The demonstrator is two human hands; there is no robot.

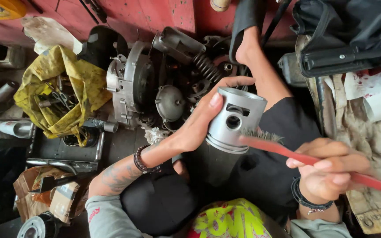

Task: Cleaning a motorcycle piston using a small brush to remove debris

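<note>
A grey piston [231, 121] is gripped in the closed left hand [201, 119] above the lap. A red brush [314, 161] is clasped in the right hand [329, 169], its bristles apparently touching the piston's skirt. An engine [155, 83] lies beyond.

A single head-worn camera provides the only view; it looks steeply down over the person's lap and legs toward the floor. It sits close, with the left hand [195, 125] and right hand [331, 172] filling the lower centre. The engine block [155, 83] lies just beyond, near the upper edge.
</note>
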